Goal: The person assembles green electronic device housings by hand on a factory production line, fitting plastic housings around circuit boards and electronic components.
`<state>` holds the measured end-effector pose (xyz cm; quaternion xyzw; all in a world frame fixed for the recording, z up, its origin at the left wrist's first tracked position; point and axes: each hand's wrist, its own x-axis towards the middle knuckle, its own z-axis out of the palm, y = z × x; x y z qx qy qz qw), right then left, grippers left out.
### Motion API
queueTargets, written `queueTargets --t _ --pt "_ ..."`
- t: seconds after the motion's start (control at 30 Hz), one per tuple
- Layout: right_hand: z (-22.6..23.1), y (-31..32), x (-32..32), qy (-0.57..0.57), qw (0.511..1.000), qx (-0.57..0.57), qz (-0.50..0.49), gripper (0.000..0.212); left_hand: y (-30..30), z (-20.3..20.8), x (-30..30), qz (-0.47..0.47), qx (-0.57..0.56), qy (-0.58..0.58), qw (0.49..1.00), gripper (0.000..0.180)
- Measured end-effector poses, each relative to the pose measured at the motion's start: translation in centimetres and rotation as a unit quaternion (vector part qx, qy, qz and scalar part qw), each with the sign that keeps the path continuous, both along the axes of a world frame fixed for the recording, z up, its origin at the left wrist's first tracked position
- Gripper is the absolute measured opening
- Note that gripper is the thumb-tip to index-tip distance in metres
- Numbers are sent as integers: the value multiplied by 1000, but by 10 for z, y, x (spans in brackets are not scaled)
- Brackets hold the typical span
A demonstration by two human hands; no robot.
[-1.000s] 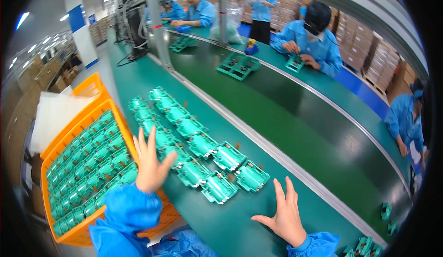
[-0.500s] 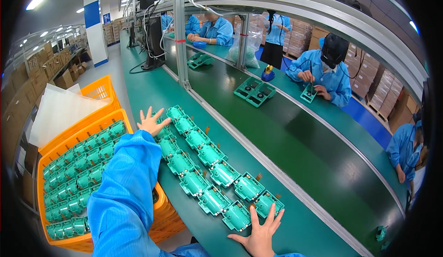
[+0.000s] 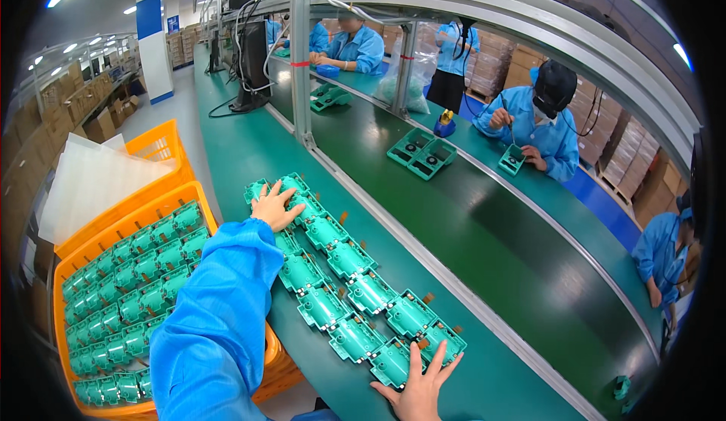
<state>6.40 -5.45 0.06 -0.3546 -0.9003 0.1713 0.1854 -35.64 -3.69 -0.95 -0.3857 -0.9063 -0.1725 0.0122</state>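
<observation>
Two rows of green plastic housings (image 3: 344,292) lie along the green bench. My left hand (image 3: 274,205), in a blue sleeve, rests flat with fingers spread on the far end of the rows. At the near end my right hand (image 3: 420,387) presses its spread fingers against the last housings (image 3: 412,349). Neither hand grips anything.
An orange crate (image 3: 64,270) full of the same green housings stands at my left, with a second crate and white sheets (image 3: 91,183) behind it. A dark conveyor belt (image 3: 484,224) carries green trays (image 3: 420,153). Workers in blue coats sit across it.
My left hand has reached farther along the rows and settled on the far housings. My right hand moved up against the near end. The view has tilted upward.
</observation>
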Motion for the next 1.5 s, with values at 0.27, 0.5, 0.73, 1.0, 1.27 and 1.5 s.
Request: queueTargets --t 0.27,0.5,0.73,1.0,1.27,1.5 --pt "0 7 -40 28 1000 13 7 88 13 -1 -44 6 11 15 1000 55" --pt "-3 14 -82 13 1000 12 6 85 5 12 -81 110 85 29 990 54" --pt "-8 25 -84 32 999 40 -9 82 6 24 -60 69 137 60 986 43" --pt "66 29 54 -66 990 -70 105 61 29 98 138 -297 216 94 925 33" --pt "65 9 245 -50 993 -73 -83 42 98 99 411 -654 132 -91 739 37" --pt "-7 -8 277 76 995 -30 -55 33 186 25 666 -705 93 -172 682 78"
